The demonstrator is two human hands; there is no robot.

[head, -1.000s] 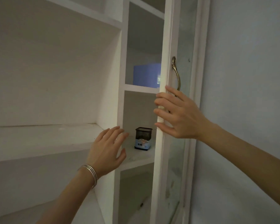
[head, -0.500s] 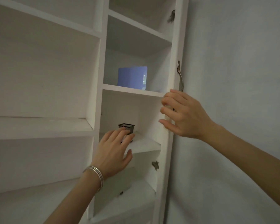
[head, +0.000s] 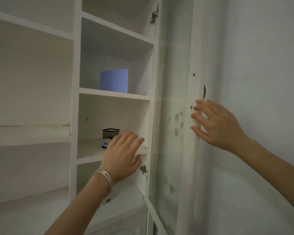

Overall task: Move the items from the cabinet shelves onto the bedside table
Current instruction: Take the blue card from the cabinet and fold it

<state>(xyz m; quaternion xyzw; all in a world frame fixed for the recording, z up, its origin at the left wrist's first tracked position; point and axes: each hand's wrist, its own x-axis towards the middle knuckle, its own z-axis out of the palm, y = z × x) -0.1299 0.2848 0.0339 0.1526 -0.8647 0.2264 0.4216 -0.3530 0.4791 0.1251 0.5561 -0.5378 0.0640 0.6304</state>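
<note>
Left hand point(head: 121, 155), fingers straight, just in front of small dark mesh-topped container point(head: 110, 136) on white shelf point(head: 92, 150); not touching. Right hand point(head: 215, 122), fingers straight, presses glass cabinet door point(head: 195, 92).

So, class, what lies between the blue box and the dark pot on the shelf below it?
Just the white shelf board under the box, then empty space above the pot; the head view shows it.

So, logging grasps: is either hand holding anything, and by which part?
Nothing is held. The left hand hovers open by the dark container; the right hand presses straight fingers on the cabinet door.
</note>
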